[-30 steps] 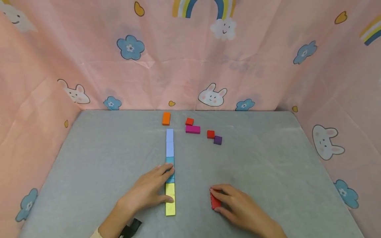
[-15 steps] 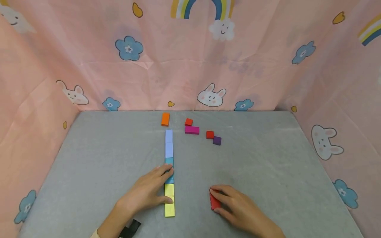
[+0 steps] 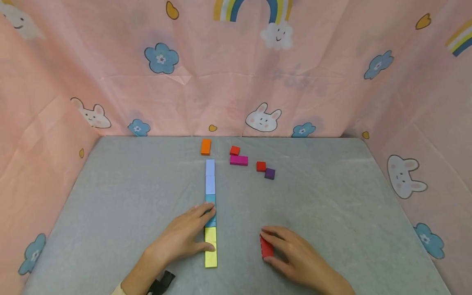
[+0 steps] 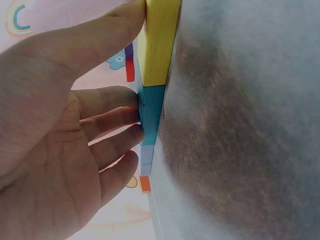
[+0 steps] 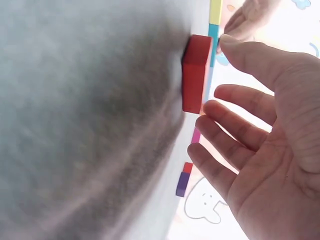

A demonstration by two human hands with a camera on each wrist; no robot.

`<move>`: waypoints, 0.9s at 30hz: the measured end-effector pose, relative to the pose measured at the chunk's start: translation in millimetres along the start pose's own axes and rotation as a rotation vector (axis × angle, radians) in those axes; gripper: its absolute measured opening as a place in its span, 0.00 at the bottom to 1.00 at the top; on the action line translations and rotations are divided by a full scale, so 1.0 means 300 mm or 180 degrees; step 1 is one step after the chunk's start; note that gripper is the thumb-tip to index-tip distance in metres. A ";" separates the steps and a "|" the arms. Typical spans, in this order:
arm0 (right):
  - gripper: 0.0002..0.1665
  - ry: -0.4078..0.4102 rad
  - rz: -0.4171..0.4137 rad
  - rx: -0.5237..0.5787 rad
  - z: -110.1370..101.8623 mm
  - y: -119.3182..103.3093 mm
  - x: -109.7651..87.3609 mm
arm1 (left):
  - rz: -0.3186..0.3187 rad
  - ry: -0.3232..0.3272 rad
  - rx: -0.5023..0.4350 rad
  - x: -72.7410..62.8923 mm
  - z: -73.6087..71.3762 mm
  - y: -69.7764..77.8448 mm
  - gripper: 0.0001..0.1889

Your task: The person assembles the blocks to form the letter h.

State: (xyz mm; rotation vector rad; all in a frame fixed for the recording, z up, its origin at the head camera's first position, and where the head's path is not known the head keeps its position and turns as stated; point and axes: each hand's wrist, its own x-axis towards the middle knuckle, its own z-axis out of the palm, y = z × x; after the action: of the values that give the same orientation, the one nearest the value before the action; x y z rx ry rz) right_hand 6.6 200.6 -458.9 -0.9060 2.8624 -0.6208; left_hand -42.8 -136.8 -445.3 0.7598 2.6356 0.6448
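Note:
A straight row of wooden blocks runs away from me: a yellow block (image 3: 211, 260) nearest, then blue (image 3: 210, 198), then light periwinkle blocks (image 3: 210, 184). My left hand (image 3: 182, 235) lies over it, thumb on the yellow block and fingertips at the blue part, which they partly hide. In the left wrist view those fingers are nearly straight against the blue block (image 4: 153, 112). On the right, a red block (image 3: 267, 249) rests on the table beside my right hand (image 3: 300, 258). The right wrist view has its thumb and fingers spread, apparently just off the red block (image 5: 195, 85).
Beyond the row lies an orange block (image 3: 205, 147). To its right are a small red block (image 3: 234, 150), a magenta block (image 3: 239, 160), another red block (image 3: 261, 166) and a purple cube (image 3: 270, 173). A pink printed cloth (image 3: 221, 102) encloses the grey table (image 3: 332, 196). Something black (image 3: 166, 282) sits by the left wrist.
The right hand's fingers have spread a little away from the red block, which stays in place. The left hand and the row look the same.

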 end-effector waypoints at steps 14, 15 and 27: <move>0.30 0.0365 0.0060 0.0136 -0.046 0.022 0.064 | 0.0023 0.0011 0.0036 0.003 0.000 0.001 0.49; 0.31 0.0365 0.0089 0.0162 -0.051 0.023 0.073 | 0.0002 0.0004 0.0025 0.004 0.001 0.001 0.49; 0.31 0.0280 0.0344 0.0299 -0.086 0.065 0.190 | -0.0006 -0.0010 0.0013 0.003 -0.002 0.004 0.49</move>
State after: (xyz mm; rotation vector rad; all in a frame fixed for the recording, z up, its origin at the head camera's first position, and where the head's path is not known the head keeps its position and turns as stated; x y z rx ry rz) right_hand -55.5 192.1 -440.3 -0.7228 2.9065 -0.7946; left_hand -43.2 -135.6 -444.5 0.7589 2.6352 0.6375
